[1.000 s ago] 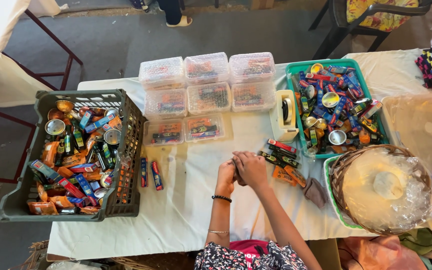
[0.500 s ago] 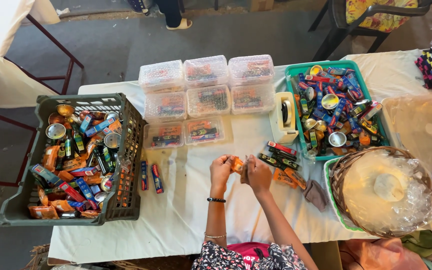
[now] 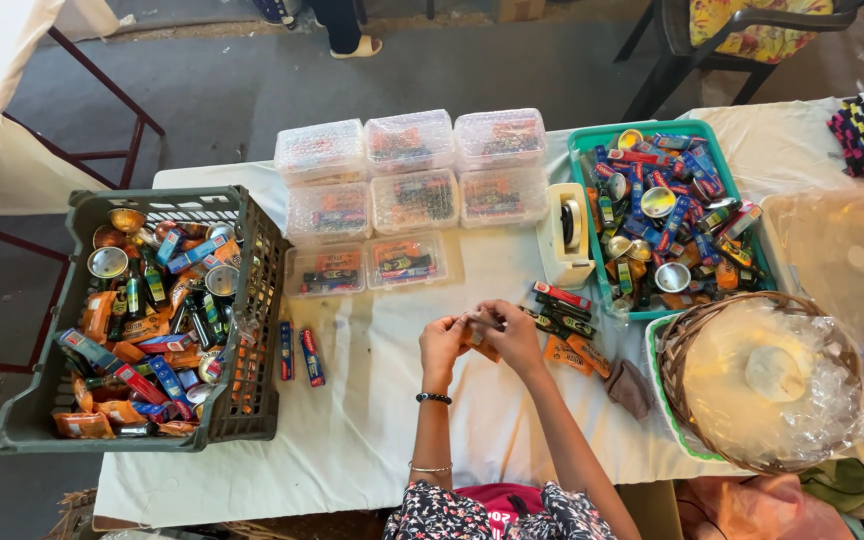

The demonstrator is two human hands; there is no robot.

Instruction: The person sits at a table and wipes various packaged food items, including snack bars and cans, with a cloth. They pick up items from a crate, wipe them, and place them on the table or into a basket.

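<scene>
Both hands meet over the white-clothed surface (image 3: 372, 420): left hand (image 3: 442, 340) & right hand (image 3: 512, 335), fingers pinched on a small orange packet (image 3: 474, 333), held up off the cloth, prob. for handling. More packets (image 3: 564, 322) lie just beside the right hand, w/ the grey crate (image 3: 32, 420) at far left.

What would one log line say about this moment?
left hand: on orange packet | right hand: on orange packet | table: white cloth

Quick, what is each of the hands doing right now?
Left hand: closed on an orange packet.
Right hand: closed on the same packet.
</scene>
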